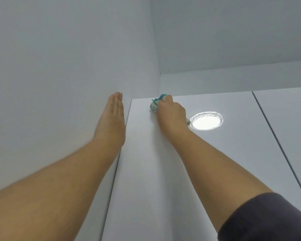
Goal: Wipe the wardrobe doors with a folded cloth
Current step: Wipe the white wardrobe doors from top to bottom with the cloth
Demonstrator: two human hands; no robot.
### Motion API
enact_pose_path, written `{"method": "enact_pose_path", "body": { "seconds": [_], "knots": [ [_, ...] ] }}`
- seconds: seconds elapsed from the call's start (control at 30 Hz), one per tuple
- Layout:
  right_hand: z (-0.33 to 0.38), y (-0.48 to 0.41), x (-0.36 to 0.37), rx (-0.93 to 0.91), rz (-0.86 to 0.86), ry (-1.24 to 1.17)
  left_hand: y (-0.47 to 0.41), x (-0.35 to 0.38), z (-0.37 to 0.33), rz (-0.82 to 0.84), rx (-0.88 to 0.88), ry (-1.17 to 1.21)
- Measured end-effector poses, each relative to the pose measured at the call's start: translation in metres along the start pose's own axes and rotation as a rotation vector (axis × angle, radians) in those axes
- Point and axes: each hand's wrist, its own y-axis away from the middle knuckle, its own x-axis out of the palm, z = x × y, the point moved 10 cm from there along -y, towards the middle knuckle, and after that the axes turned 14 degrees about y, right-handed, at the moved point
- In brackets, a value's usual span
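Right hand [170, 113] grips a bunched cloth [155, 105], white with teal trim, and presses it on the wardrobe door [163, 171] right at the door's top left corner. Fingers are curled round the cloth, and a bit of it pokes out under the heel of the hand. Left hand [114, 117] is open, fingers straight and together, flat on the wall [59, 66] just left of the door's edge, near its top. It looks like bracing. A second door [288, 119] sits right of this door, with a thin gap between. There is a bright round light reflection [206, 121] on the door, just right of the wiping hand.

My read of the step is wiping the door's top strip, starting at the corner. To do it well:
- The cloth looks scrunched more than folded, so flatten it for fuller contact.
- Press with the palm, evenly, not only the fingertips.
- Run overlapping passes from the corner toward the gap, then work down the door.
- Hug the top and left edges, where dust likely sits.
- The glossy face will probably show streaks, so check them against the reflection.

Can't tell whether the second door is done.
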Motion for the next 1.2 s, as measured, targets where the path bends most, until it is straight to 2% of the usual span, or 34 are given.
{"method": "enact_pose_path", "body": {
  "seconds": [0.3, 0.7, 0.83, 1.2],
  "knots": [
    [0.076, -0.006, 0.005, -0.246, -0.025, -0.024, -0.001, 0.002, 0.002, 0.057, 0.000, -0.029],
    [0.073, 0.055, 0.003, -0.580, -0.029, 0.006, 0.003, -0.001, 0.006, 0.068, 0.059, 0.013],
    [0.032, 0.057, 0.007, -0.500, -0.008, 0.063, 0.008, -0.005, 0.001, 0.029, 0.107, 0.005],
    [-0.135, 0.061, -0.002, -0.004, 0.021, 0.134, 0.026, -0.008, -0.007, 0.049, 0.147, -0.008]
  ]
}}
